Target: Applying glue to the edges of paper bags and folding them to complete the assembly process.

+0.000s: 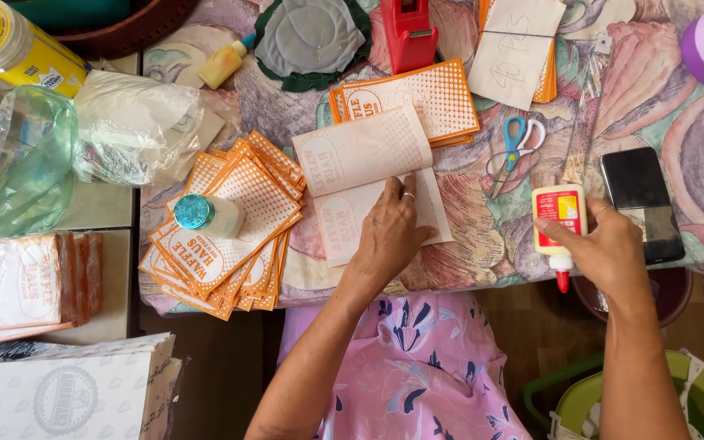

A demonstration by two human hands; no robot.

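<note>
- The left hand (388,236) lies flat, fingers spread and gripping nothing, pressing down on a folded white-and-orange paper sleeve (364,183) on the desk (662,98), which is covered in a flowered cloth.
- The right hand (609,248) is to the right of the paper sleeve, well apart from it; its fingers are closed around a white glue bottle (560,220) with a red nozzle pointing toward the person.
- A dark phone (641,204) lies just right of the glue bottle, partly under the right hand.
- Blue-handled scissors (513,151) lie between the paper sleeve and the glue bottle, a little farther from the person.
- Touching the sleeve's far edge is a stack of orange dotted sleeves (417,98); a red tape dispenser (407,33) stands beyond that.
- Left of the paper sleeve is a fanned pile of orange sleeves (230,236) with a small white bottle with a blue cap (209,214) lying on top.
- Farther left are crumpled clear plastic bags (83,143).
</note>
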